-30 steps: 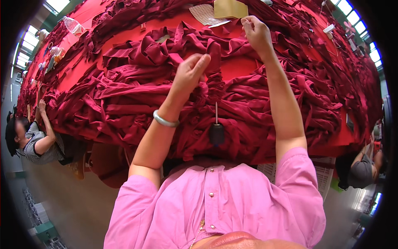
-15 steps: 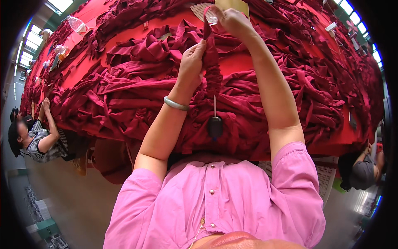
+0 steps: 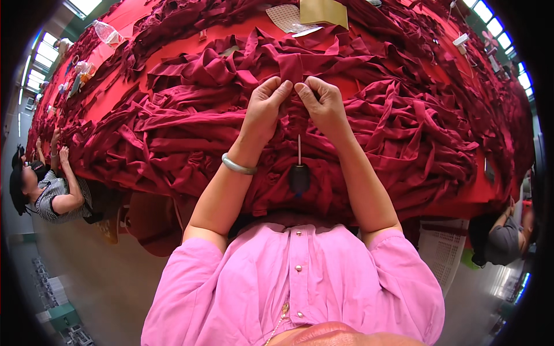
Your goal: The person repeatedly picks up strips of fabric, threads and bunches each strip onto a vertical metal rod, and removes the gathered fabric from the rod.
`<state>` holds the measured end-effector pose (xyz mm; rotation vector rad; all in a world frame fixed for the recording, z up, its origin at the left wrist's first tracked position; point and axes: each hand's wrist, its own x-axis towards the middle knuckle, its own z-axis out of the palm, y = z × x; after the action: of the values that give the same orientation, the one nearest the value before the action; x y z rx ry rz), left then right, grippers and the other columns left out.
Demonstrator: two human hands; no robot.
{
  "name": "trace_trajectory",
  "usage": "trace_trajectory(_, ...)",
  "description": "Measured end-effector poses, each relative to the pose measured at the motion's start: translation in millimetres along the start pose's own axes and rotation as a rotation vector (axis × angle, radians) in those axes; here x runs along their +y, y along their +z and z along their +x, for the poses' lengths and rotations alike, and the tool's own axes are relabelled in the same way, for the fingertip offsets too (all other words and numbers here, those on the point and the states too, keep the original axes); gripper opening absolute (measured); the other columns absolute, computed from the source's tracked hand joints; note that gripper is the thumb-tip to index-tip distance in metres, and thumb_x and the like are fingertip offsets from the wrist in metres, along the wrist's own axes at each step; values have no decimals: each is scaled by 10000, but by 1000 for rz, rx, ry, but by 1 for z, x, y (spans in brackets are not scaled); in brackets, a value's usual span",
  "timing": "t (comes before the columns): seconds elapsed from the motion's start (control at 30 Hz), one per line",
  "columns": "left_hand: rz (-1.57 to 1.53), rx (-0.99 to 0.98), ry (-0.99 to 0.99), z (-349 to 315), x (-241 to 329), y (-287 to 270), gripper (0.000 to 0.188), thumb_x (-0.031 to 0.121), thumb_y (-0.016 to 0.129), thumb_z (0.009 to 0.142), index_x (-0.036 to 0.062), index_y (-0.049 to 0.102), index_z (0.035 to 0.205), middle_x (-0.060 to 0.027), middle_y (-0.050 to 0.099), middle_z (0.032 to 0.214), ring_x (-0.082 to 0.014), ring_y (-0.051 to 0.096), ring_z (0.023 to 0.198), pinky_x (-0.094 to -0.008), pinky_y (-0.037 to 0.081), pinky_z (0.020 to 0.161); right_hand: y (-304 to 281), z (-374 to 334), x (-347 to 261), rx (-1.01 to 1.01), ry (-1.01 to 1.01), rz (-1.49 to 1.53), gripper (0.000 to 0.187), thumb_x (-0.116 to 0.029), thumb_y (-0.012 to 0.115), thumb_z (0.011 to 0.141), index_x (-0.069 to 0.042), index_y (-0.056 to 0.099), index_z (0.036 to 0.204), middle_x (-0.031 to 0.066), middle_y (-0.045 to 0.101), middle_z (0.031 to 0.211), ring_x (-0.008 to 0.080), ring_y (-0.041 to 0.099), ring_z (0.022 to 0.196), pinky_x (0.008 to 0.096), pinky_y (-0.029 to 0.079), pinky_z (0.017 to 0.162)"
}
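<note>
Both my hands meet over the middle of the cloth-covered table, pinching a dark red fabric strip by its two sides. My left hand, its wrist in a pale bangle, is closed on the left edge. My right hand is closed on the right edge, thumb against forefinger. Below them a gathered length of the strip sits at the far end of a thin metal shaft. The shaft belongs to a screwdriver-like tool with a black handle, lying between my forearms and pointing away from me.
Heaps of dark red fabric strips cover much of the red tabletop. Farther back lie a yellowish card, a dotted sheet and a clear plastic bag. People sit at the left and right. A brown-red chair stands left.
My right hand has come down toward me from near the yellowish card to beside my left hand. The strip's stretched upper end has lowered with it. My left hand has shifted slightly down.
</note>
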<state>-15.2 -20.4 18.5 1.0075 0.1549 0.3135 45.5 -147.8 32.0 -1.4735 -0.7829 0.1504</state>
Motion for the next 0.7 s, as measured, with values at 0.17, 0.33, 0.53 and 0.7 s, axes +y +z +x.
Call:
trace_trajectory(0.17,-69,-47,-73,25,30,17,91,206,611,926,119,614,898,56,596,698,-6,481,510,-171,325,410,-1,5,2,-40,9,7,313,-130,573,941,-84,438,663,-102,340,620,-3,276,567,217,217,458)
trace_trajectory(0.33,-112,23,58,38,13,5,66,147,592,934,100,635,917,39,634,739,-10,489,496,-157,335,404,-3,2,5,-46,7,-16,283,-126,571,941,-91,466,680,-106,351,618,-14,284,562,208,219,454)
trace_trajectory(0.53,-35,91,72,20,13,13,134,159,603,931,114,604,805,60,569,660,4,446,490,-155,329,422,-6,-3,-6,-14,87,-28,343,-133,577,918,-55,394,639,-70,293,603,23,276,577,263,239,454)
trace_trajectory(0.7,55,31,76,-9,-1,0,164,159,601,933,109,583,777,79,511,636,13,407,510,-162,302,442,-20,-8,-14,-125,39,-118,356,-169,577,926,-14,430,642,-36,331,580,42,322,573,273,285,473)
